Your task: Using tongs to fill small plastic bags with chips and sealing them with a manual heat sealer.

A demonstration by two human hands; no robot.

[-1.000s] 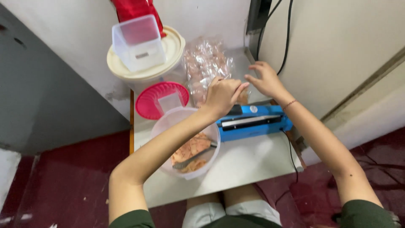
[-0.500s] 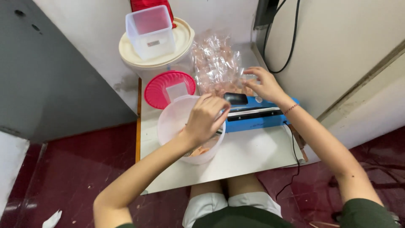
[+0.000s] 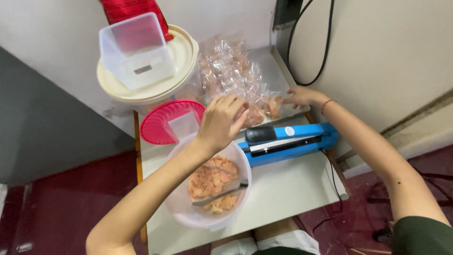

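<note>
A small clear bag of orange crackers (image 3: 265, 109) lies just behind the blue heat sealer (image 3: 289, 141). My left hand (image 3: 222, 122) pinches the bag's left end with bunched fingers. At the bag's right end, my right hand (image 3: 302, 97) grips it, a thin bracelet on the wrist. Beneath my left forearm stands a round clear tub (image 3: 181, 208) with orange crackers (image 3: 207, 182) and metal tongs (image 3: 221, 193) resting inside.
A pile of filled clear bags (image 3: 225, 66) lies at the back of the white table (image 3: 288, 189). A pink lid (image 3: 160, 123), a cream-lidded bucket (image 3: 181, 52) topped by a clear square container (image 3: 136, 49), and a red bag (image 3: 130, 9) stand at the left. A black cable (image 3: 325, 45) hangs on the wall.
My left hand has lifted from over the tub to the left end of the small bag. My right hand stays at the bag's other end behind the sealer.
</note>
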